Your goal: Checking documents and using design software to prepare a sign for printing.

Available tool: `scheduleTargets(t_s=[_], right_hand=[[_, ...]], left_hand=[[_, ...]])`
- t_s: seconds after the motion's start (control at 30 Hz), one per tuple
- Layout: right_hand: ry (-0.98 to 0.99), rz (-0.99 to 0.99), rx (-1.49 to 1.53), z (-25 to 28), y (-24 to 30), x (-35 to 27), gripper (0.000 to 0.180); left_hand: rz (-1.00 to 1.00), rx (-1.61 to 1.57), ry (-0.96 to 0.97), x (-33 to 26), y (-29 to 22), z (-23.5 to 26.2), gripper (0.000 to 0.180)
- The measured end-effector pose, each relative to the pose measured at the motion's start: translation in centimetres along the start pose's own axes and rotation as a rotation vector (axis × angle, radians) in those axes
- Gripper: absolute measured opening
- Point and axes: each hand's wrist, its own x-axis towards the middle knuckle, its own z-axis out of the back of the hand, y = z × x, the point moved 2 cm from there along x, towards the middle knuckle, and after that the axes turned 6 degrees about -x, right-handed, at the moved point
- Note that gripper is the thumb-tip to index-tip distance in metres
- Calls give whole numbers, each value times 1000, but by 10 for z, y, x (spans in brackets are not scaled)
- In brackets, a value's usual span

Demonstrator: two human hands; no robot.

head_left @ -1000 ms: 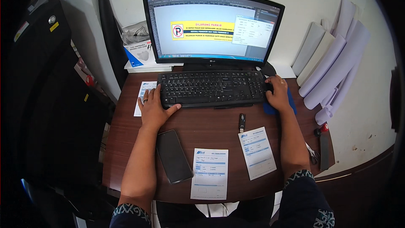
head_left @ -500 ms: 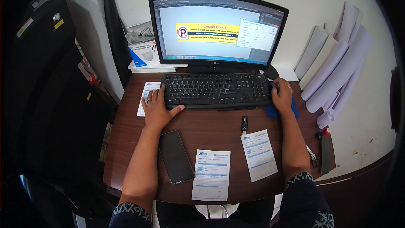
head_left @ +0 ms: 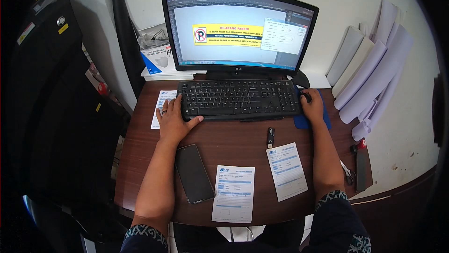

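Note:
My left hand (head_left: 174, 122) rests at the left end of a black keyboard (head_left: 238, 99), its fingers spread and its thumb along the front edge. Nothing is held in it. At the keyboard's right end, my right hand (head_left: 312, 108) is wrapped round a dark computer mouse (head_left: 306, 96), mostly hidden under the fingers, on a blue mouse pad (head_left: 300, 122). Behind the keyboard stands a monitor (head_left: 229, 33) showing a yellow no-parking sign design with a small dialog window over its right side.
A black phone (head_left: 194, 173), a USB stick (head_left: 271, 137) and two paper forms (head_left: 234, 194) lie nearer me; another form (head_left: 156, 117) is partly under my left hand. A mask box (head_left: 158, 61) stands at left, paper rolls (head_left: 369, 77) at right. Scissors (head_left: 348, 173) lie near the right edge.
The view has shifted very slightly. My right hand has moved a little with the mouse, slightly downward; my left hand stays in place on the keyboard.

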Motion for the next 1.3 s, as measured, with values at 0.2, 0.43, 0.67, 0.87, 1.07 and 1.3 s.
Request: scheduleTargets(t_s=[0.2, 0.43, 0.67, 0.87, 1.07, 1.3], right_hand=[[-4, 4, -13, 2, 2, 0, 20], [-7, 8, -7, 1, 1, 1, 19], [-5, 13, 6, -1, -3, 0, 21], [-9, 29, -1, -1, -1, 1, 20], [1, 8, -1, 0, -2, 1, 21], [-27, -24, -14, 0, -1, 0, 24]], left_hand=[[5, 7, 11, 0, -2, 1, 112], [1, 10, 7, 0, -1, 0, 112], [4, 4, 15, -1, -2, 1, 113], [1, 14, 13, 0, -1, 1, 113], [8, 5, 22, 0, -2, 1, 113], [-5, -11, 3, 0, -1, 0, 112]])
